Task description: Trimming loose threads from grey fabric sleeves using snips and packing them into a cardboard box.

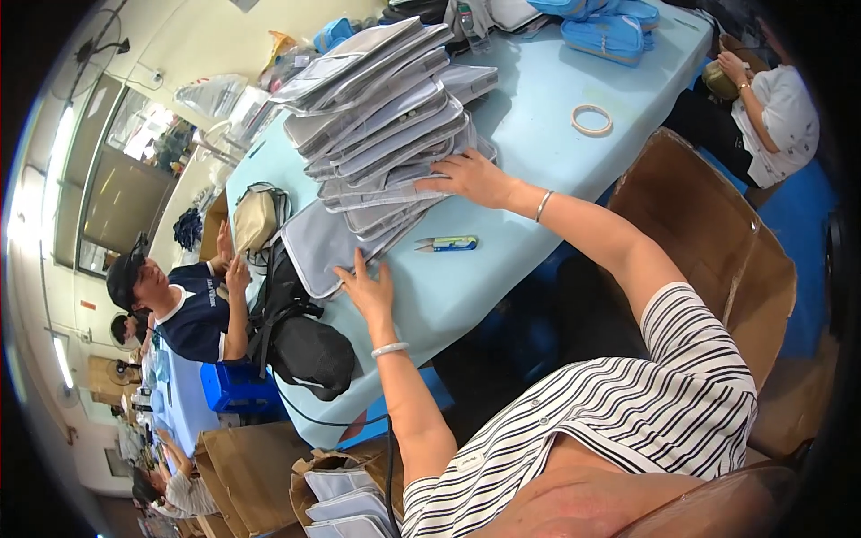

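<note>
A tall, uneven stack of flat grey fabric cases (377, 117) with darker edging leans on the light blue table. From its bottom, one grey case (314, 247) sticks out toward the left. My left hand (368, 291) has its fingers spread at the near corner of that case, touching its edge. Higher up, my right hand (475, 179) rests with fingers stretched out against the right side of the lower stack. Neither hand is closed round anything. Thread snips (447, 244) with a yellow and blue handle lie on the table between my forearms.
A tape roll (591, 120) and blue pouches (605, 36) lie farther right. Black bags (309, 354) and a beige bag (257, 220) sit left, beside a co-worker (193, 300). Cardboard boxes (695, 224) stand right and lower left; another person (776, 117) sits far right.
</note>
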The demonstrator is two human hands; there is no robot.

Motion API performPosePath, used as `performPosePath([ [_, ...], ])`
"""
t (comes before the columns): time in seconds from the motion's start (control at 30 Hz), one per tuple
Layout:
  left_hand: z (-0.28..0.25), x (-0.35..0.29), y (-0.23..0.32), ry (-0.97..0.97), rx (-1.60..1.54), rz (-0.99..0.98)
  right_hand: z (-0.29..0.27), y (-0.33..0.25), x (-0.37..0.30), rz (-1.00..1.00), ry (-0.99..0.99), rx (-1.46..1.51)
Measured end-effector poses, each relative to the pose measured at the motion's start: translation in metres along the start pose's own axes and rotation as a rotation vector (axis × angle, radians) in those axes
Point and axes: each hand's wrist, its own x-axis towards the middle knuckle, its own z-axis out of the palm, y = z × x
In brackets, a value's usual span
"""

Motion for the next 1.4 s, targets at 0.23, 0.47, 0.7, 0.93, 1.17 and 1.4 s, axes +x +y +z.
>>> performPosePath([
  [0.23, 0.003, 0.035, 0.025, -0.034, 0.080, -0.085, -0.002, 0.010, -0.009, 0.008, 0.015, -0.019],
  [0.47, 0.028, 0.056, 0.004, 0.043, 0.057, -0.047, 0.004, 0.005, 0.002, 0.035, -0.064, 0.024],
  [0.7, -0.001, 0.013, 0.006, 0.123, -0.483, 0.045, -0.044, -0.054, -0.008, 0.028, -0.032, 0.353],
  [0.93, -0.036, 0.044, 0.066, 0.207, -0.742, 0.061, -0.031, -0.083, -0.029, 0.025, -0.258, 0.334],
  [1.17, -0.069, 0.138, 0.159, 0.449, -0.727, 0.410, -0.039, -0.050, -0.054, 0.555, -0.119, 0.932],
  [1.4, -0.053, 0.256, 0.174, 0.487, -0.130, 0.443, -0.050, -0.049, -0.061, 0.886, 0.082, 1.240],
])
